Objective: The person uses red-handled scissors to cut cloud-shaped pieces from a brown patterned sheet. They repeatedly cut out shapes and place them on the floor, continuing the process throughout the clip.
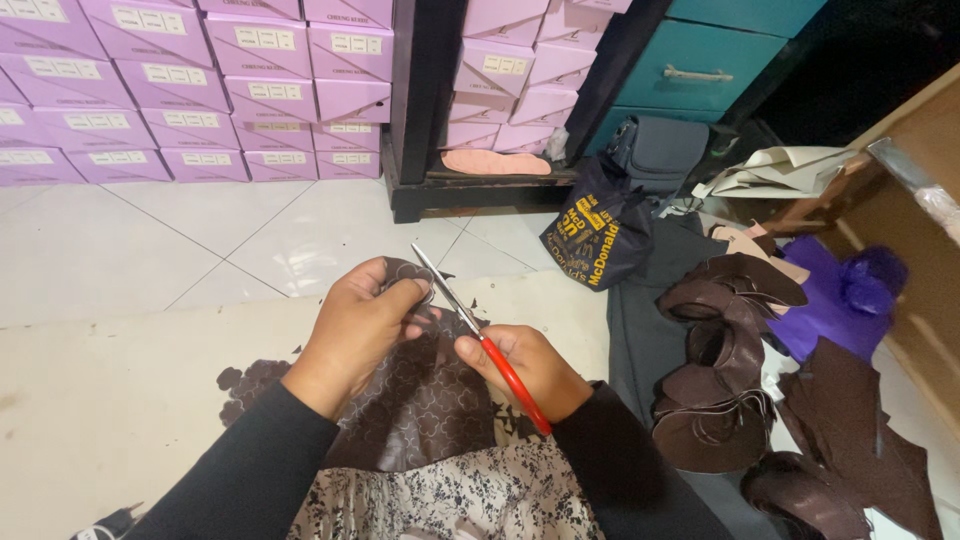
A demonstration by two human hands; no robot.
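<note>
Nearest: black-and-white floral fabric (450, 500) across the lap, black sleeves on both arms. On top of it, brown patterned leatherette sheet (420, 410), embossed with a rounded motif, draped from lap up toward the hands.

Left hand (355, 330) curled, fingers pinching the upper edge of the sheet, a small flap folded over the fingertips. Right hand (525, 365) closed around the handles of red-handled scissors (480, 335); blades parted, steel tips pointing up-left, meeting the sheet's edge just beside the left fingers. Cannot tell whether the blades are biting into the material or only lying against it.

Under the work: cream floor mat (120, 400), brown offcut scraps (245, 385) scattered left of the sheet.

To the right: grey cloth (640, 330) on the floor, stack of cut brown leather pieces (725, 380) curling at the edges, purple plastic bag (850, 295) beyond the stack, wooden bench edge (920, 200) at far right.

Middle distance: dark printed tote bag (595, 235) on white tiled floor (200, 240), dark grey backpack (655, 150) behind it.

Far: stacked lilac shoeboxes (200, 80) along the wall, more on a dark shelf (430, 150), teal drawer cabinet (700, 70) at upper right.
</note>
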